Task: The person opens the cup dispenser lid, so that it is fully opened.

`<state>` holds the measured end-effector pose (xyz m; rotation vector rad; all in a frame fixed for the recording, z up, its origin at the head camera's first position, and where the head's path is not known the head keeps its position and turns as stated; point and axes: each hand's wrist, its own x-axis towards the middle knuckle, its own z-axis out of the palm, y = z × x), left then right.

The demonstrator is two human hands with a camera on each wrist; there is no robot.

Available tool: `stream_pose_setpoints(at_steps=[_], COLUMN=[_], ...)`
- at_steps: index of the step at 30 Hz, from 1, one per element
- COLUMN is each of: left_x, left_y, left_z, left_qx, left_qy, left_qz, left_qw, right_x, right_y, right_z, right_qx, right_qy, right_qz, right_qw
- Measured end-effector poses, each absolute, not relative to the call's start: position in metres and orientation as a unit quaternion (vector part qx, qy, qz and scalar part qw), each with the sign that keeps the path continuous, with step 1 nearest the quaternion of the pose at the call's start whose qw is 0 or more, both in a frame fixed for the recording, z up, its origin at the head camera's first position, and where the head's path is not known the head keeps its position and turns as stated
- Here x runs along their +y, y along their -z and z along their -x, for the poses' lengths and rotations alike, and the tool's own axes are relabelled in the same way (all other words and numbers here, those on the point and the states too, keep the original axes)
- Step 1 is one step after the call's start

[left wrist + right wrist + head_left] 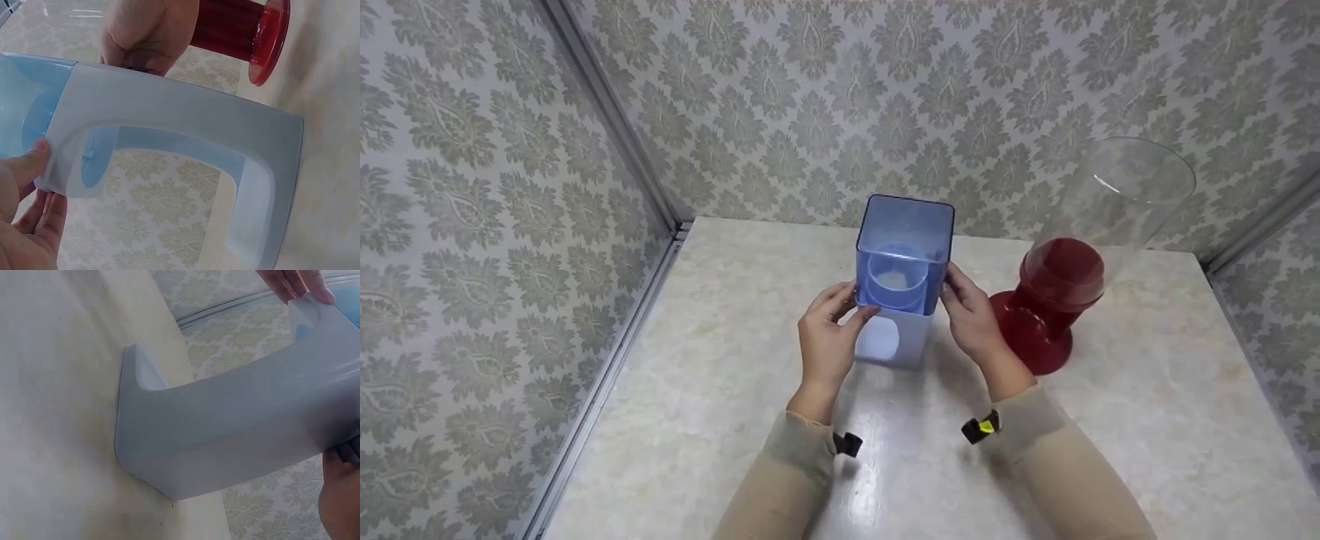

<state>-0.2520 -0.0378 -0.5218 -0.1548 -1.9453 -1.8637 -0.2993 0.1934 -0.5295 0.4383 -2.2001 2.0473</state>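
A white C-shaped dispenser stand [911, 345] rests on the table and carries a square translucent blue container [905, 225] with a round ring inside. My left hand [829, 337] grips its left side just below the container. In the left wrist view, the left thumb [35, 160] lies on the stand's front and the fingers bend under its overhanging head. My right hand [971, 315] holds the opposite side, near the joint between stand and container. Seen from the right wrist, the right hand [337, 500] has its fingertips partly hidden at the stand's back edge.
Close to the right hand stands a red dispenser base [1039, 341] with a tall clear cylinder [1140, 180] on it. The marbled white table [720, 300] meets patterned wall panels [855, 112] behind and on both sides.
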Motion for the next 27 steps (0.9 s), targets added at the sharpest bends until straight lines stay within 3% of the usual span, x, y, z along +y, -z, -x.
stream_pose_setpoints(at_steps=[11,27], left_x=[-0.044,-0.067], left_y=[0.521,0.526], left_z=[0.266,0.291], left_qx=[-0.679,-0.669], left_qy=[0.702,0.718], left_qz=[0.061,0.048], left_qw=[0.208,0.188], right_x=[0.198,0.182], right_y=[0.527,0.539], right_z=[0.296,0.277], right_qx=[-0.725,-0.714], right_qy=[-0.674,-0.676], right_qz=[-0.124,-0.100], right_qw=[0.076,0.154])
